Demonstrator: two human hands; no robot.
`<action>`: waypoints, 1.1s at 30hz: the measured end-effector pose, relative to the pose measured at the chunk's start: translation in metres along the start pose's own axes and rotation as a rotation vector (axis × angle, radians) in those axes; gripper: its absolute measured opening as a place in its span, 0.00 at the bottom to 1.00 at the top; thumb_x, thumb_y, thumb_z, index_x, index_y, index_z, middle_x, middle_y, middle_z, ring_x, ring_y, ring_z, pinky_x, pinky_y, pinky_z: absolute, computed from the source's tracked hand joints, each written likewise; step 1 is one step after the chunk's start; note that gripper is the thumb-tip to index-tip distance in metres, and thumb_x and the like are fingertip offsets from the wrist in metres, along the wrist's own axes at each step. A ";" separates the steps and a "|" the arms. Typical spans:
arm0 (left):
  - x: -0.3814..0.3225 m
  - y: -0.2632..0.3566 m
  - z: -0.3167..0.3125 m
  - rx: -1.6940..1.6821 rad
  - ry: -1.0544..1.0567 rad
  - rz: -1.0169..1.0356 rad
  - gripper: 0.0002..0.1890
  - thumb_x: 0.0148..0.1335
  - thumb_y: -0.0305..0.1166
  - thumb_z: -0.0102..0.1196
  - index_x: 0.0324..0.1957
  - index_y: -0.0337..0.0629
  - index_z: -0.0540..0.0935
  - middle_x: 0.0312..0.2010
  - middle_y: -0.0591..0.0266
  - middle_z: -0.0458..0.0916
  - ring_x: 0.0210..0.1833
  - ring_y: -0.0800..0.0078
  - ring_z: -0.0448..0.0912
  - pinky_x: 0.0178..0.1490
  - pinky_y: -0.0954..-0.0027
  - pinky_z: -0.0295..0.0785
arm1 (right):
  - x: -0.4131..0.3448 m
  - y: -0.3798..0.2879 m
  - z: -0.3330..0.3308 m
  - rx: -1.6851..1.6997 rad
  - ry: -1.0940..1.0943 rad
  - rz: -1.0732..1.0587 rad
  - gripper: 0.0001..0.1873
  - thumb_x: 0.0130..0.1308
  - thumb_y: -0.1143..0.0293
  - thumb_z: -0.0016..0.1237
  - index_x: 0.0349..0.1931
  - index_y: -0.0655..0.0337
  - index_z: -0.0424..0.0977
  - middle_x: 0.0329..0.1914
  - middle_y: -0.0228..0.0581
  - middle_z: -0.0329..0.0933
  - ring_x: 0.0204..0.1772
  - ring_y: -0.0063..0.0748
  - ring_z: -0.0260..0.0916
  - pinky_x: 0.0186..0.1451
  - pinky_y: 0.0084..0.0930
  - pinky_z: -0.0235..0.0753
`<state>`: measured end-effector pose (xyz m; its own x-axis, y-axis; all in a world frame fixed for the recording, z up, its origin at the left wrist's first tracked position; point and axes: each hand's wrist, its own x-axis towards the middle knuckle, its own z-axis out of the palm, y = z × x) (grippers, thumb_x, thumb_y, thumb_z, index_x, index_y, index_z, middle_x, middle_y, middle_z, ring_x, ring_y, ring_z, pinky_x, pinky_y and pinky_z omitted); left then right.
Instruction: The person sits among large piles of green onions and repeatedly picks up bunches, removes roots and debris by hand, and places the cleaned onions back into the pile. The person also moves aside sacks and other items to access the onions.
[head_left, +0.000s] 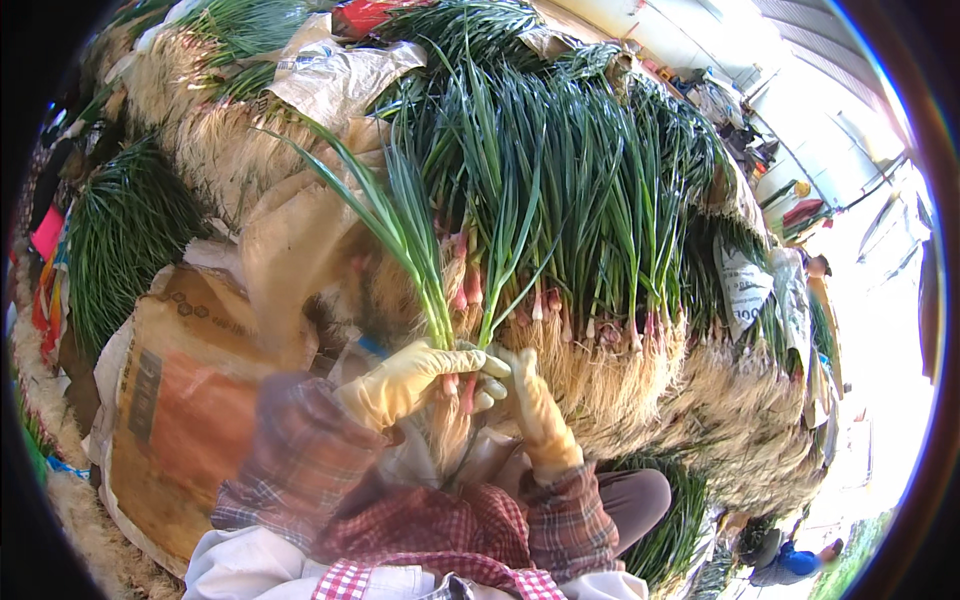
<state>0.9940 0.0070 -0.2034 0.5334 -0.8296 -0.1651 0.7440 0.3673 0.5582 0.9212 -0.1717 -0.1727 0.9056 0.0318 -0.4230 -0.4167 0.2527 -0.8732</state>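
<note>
Both hands wear pale yellow gloves. My left hand (420, 379) is closed round a few green garlic plants (427, 292), just above their pink bulbs; the roots hang below and the long leaves fan upward. Close beside it, my right hand (536, 412) has its fingertips near the stem of one more plant (487, 322); whether it grips anything cannot be told. Behind the hands lies a large pile of green garlic (585, 180), leaves away from me and pale roots (630, 375) towards me.
Orange-brown printed sacking (187, 405) lies at the left, near another leafy bundle (124, 240). A pale woven sack (341, 75) covers part of the pile at the back. More green garlic lies by my knee (637, 502). A person in blue (799, 559) is at the far lower right.
</note>
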 end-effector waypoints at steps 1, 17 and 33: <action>0.001 -0.004 0.002 -0.013 0.034 -0.008 0.16 0.66 0.36 0.58 0.51 0.36 0.82 0.41 0.53 0.85 0.40 0.65 0.82 0.50 0.65 0.79 | 0.012 0.001 0.004 -0.176 0.045 -0.124 0.31 0.75 0.42 0.32 0.51 0.61 0.77 0.47 0.40 0.79 0.48 0.28 0.74 0.48 0.26 0.76; -0.009 0.012 0.018 -0.015 0.213 0.084 0.12 0.65 0.30 0.58 0.46 0.32 0.82 0.36 0.55 0.84 0.32 0.74 0.81 0.30 0.77 0.77 | 0.034 0.098 -0.025 -0.809 -0.002 0.136 0.14 0.75 0.61 0.39 0.47 0.59 0.73 0.32 0.35 0.77 0.30 0.24 0.72 0.31 0.20 0.73; 0.005 -0.004 0.048 0.231 0.111 0.310 0.20 0.56 0.28 0.68 0.51 0.37 0.80 0.27 0.68 0.79 0.27 0.81 0.77 0.32 0.78 0.74 | 0.011 -0.039 0.027 0.146 -0.113 -0.454 0.55 0.59 0.20 0.19 0.77 0.52 0.44 0.79 0.46 0.46 0.74 0.47 0.53 0.75 0.40 0.54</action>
<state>0.9741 -0.0193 -0.1677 0.7677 -0.6395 -0.0399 0.4378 0.4780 0.7615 0.9497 -0.1554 -0.1368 0.9996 -0.0104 0.0281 0.0299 0.3982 -0.9168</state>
